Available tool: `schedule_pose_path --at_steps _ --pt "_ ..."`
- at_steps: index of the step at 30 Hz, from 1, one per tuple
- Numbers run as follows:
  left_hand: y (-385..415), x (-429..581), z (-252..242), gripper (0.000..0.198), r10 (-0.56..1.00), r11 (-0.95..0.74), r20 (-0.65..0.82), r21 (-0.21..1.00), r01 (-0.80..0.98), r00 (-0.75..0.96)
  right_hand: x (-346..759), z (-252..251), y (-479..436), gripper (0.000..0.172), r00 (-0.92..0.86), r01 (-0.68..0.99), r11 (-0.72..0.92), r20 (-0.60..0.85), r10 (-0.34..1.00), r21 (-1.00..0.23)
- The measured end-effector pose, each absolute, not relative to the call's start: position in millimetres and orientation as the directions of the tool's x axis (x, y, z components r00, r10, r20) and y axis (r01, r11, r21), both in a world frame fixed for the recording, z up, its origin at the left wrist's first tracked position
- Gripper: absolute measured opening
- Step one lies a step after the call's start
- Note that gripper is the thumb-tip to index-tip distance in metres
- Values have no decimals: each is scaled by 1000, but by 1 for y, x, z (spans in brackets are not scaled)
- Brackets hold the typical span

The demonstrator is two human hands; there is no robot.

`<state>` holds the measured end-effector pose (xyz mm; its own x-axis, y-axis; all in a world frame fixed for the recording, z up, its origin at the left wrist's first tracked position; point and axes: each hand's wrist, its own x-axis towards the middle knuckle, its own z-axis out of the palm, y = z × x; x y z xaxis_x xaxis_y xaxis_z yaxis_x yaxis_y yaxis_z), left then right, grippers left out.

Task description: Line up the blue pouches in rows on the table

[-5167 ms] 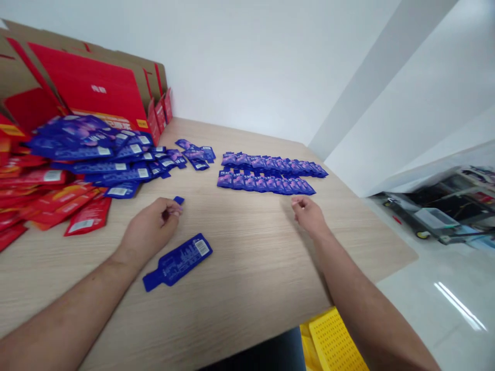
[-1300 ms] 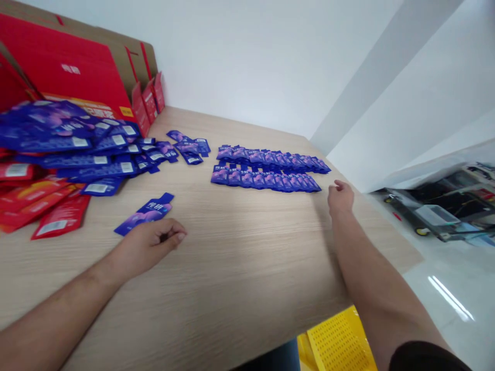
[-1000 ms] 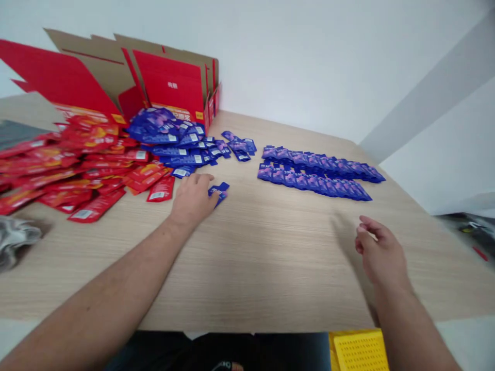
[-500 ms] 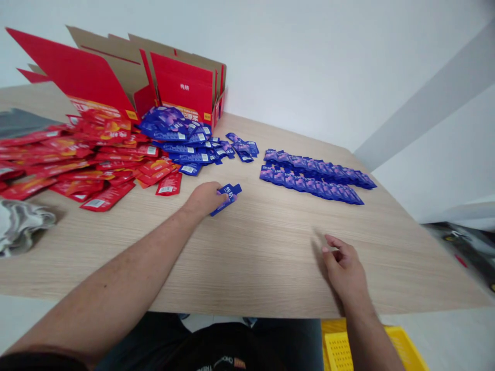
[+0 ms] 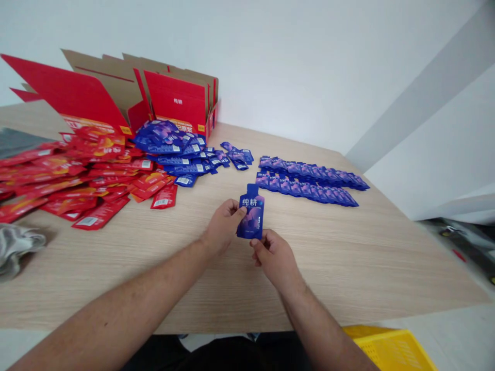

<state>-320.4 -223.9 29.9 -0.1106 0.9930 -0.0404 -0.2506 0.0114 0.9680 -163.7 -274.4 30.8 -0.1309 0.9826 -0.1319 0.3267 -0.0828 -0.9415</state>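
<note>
A blue-purple spouted sachet [image 5: 252,214] is held up over the table with its printed front facing me. My left hand [image 5: 226,221] pinches its left edge, thumb on the front. At its bottom right corner, my right hand [image 5: 273,252] grips it between thumb and fingers. Beyond it, two overlapping rows of the same blue sachets [image 5: 309,191] lie on the table. To the left is a heap of blue sachets [image 5: 170,141], with a few loose ones beside it. A larger pile of red sachets [image 5: 96,170] spreads further left.
Open red cardboard boxes [image 5: 176,98] stand behind the piles against the wall. A crumpled grey-white cloth [image 5: 19,247] lies at the table's left. Below the front edge on the right is a yellow plastic basket [image 5: 394,350]. The wooden table [image 5: 348,257] ends at a wall behind.
My left hand has brought the sachet to the right and turned it upright, front toward me. My right hand has moved left and closed on its lower corner.
</note>
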Motion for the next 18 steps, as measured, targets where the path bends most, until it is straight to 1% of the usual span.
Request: schedule_pose_path --at_steps 2,5,9,11,14,16,18 --pt "-227 -318 30 34 993 18 -48 965 -262 -108 -165 31 -274 17 -82 287 -99 -128 988 -953" --pt "-228 -319 30 35 995 42 -63 969 -244 -81 -161 30 -274 26 -25 180 -131 -138 990 -975" --pt "-232 -317 30 33 999 8 -15 991 -130 -52 -159 30 -274 31 16 104 -129 -128 992 -986" --pt "-235 -317 32 31 1000 -7 6 995 -96 -8 -158 31 -274 31 43 89 -126 -123 991 -988" --pt "-236 -320 36 32 995 8 -2 998 -60 103 -142 31 -270 32 85 62 -123 -117 989 -991" --pt "-236 -324 36 30 990 -2 -1 1000 23 141 -117 32 -263 33 135 47 -108 -100 986 -993" --pt "-233 -329 34 27 990 -40 17 986 164 139 -77 34 -252 34 229 36 -72 -62 971 -997"
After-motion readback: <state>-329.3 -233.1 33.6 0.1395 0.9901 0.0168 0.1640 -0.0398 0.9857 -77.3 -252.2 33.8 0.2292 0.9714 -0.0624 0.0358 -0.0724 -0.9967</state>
